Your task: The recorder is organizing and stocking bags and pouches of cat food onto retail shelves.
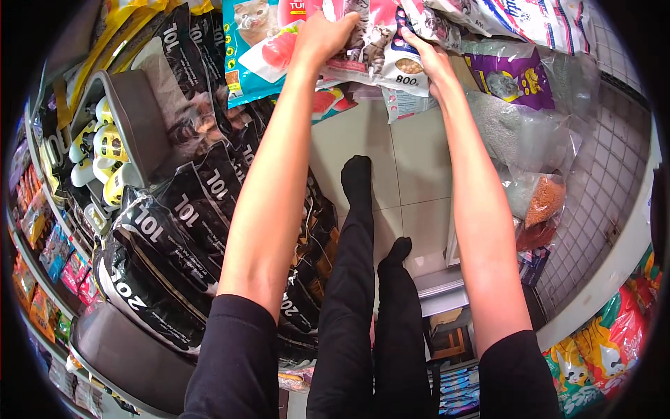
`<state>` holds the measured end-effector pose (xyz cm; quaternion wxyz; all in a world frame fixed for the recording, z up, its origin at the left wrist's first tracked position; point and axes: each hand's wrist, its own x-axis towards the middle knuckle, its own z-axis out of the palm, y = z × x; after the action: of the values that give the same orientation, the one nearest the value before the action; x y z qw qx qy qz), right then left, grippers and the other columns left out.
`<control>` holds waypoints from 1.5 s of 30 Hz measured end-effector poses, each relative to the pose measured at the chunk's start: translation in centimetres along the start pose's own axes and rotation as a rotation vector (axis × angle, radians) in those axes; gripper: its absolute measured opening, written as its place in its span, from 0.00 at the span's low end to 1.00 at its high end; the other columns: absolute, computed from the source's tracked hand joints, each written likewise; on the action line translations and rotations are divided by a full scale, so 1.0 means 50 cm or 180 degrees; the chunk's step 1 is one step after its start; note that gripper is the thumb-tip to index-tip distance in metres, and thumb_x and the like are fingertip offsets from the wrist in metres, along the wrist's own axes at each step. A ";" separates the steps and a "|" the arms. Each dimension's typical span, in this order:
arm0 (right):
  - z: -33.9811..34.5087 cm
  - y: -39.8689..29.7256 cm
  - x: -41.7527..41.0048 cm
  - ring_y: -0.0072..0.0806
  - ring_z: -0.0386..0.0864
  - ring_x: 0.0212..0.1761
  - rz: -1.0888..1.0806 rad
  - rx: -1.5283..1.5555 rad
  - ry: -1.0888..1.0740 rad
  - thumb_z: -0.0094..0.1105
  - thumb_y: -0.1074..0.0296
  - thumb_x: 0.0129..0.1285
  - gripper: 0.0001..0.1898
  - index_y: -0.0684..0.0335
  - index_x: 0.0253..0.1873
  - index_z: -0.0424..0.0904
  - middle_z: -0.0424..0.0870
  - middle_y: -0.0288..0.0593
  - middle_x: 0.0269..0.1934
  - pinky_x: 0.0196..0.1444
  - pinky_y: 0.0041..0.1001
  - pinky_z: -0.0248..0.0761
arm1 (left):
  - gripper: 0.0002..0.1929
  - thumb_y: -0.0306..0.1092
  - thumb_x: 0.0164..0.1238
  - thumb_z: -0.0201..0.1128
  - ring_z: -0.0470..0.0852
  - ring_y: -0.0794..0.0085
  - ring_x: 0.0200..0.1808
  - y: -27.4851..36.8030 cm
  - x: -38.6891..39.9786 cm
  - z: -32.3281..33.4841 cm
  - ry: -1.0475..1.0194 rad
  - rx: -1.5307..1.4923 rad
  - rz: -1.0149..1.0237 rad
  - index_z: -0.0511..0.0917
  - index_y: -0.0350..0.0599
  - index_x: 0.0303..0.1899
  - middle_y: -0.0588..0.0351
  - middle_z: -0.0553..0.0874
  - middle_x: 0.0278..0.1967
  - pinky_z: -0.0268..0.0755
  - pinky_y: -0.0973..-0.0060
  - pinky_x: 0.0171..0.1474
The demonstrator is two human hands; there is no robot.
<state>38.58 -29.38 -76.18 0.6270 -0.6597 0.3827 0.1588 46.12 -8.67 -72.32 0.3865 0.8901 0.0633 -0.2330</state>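
Observation:
At the top of the head view, a pink and white cat food bag (379, 44) with kittens printed on it lies between my two hands. My left hand (325, 39) grips its left side, thumb stretched across the front and the other fingertips hidden. On the right edge, my right hand (430, 56) has its thumb on the front of the bag and its fingers behind. A teal cat food bag (256, 63) with a cat and tuna picture sits just left of my left hand. Right of my right hand is a clear plastic bag with a purple label (510, 78).
Large black 10L sacks (199, 194) are stacked on the left, beside a grey bin (136, 110) of yellow and white bottles (111, 142). Bags of pellets (545, 199) lean near a wire grid (591, 209) on the right. Floor tiles (419, 157) show around my feet.

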 end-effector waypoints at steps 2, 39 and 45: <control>0.002 -0.009 -0.017 0.28 0.84 0.44 0.0635 0.0583 -0.0783 0.72 0.49 0.57 0.21 0.57 0.49 0.84 0.87 0.37 0.44 0.52 0.31 0.75 | 0.41 0.58 0.52 0.65 0.83 0.45 0.54 -0.026 0.004 -0.017 -0.0344 -0.0403 -0.0053 0.75 0.25 0.57 0.28 0.83 0.50 0.75 0.61 0.55; 0.044 0.031 -0.347 0.18 0.83 0.27 0.0312 0.0770 -0.1084 0.72 0.54 0.60 0.17 0.60 0.41 0.80 0.84 0.34 0.32 0.29 0.22 0.79 | 0.29 0.54 0.74 0.51 0.80 0.49 0.56 -0.102 -0.376 -0.065 0.0277 -0.1279 -0.0397 0.72 0.32 0.57 0.35 0.82 0.52 0.67 0.62 0.60; -0.016 0.052 -0.480 0.17 0.83 0.27 0.0032 0.0865 -0.1047 0.72 0.55 0.59 0.15 0.60 0.40 0.82 0.85 0.34 0.32 0.30 0.21 0.79 | 0.28 0.54 0.75 0.50 0.79 0.63 0.52 -0.054 -0.535 -0.059 0.0376 -0.1398 -0.0348 0.73 0.34 0.58 0.44 0.83 0.50 0.68 0.68 0.59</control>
<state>20.79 -22.62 -61.35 0.7634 -0.5323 0.2965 0.2144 22.77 -2.87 -59.92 0.5534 0.7920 0.1831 -0.1817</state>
